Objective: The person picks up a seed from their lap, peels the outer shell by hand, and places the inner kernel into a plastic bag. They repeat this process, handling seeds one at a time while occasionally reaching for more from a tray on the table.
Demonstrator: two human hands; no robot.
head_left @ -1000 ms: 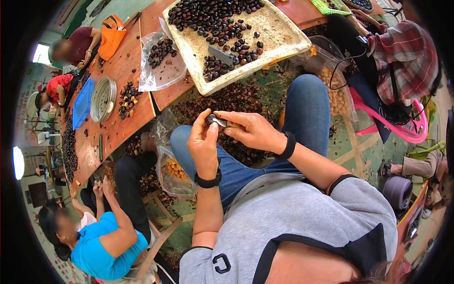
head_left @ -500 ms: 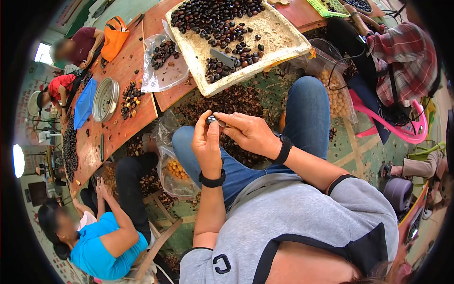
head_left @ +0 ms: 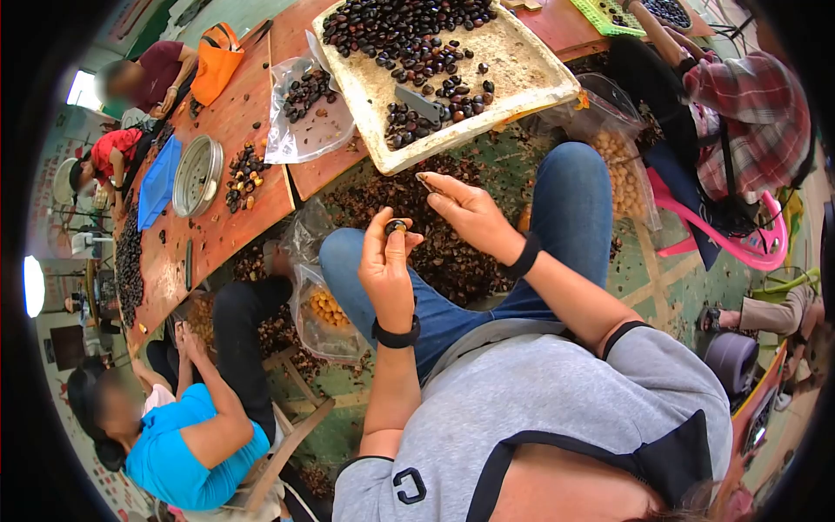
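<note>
My left hand (head_left: 389,270), raised over my left knee, pinches a dark, glossy chestnut (head_left: 396,226) between thumb and fingertips. A pale yellowish patch shows on the nut's side. My right hand (head_left: 474,217) is apart from it, up and to the right, above the shell litter. Its thumb and forefinger are pressed together on a thin, dark-tipped piece (head_left: 424,179), too small to identify. Beyond both hands, a whitish foam tray (head_left: 513,65) holds many dark chestnuts (head_left: 404,26) and a flat grey blade (head_left: 417,103).
Brown shells (head_left: 452,261) cover the floor between my knees. Bags of yellow peeled nuts stand left (head_left: 326,309) and right (head_left: 622,178). The red table (head_left: 243,113) carries a metal sieve (head_left: 197,177), a blue tray (head_left: 159,184) and a clear bag (head_left: 304,139). Several people sit around.
My hands have separated: the right one moved up and away from the nut, while the left lowered slightly with the chestnut still pinched. A pale patch on the nut is now visible.
</note>
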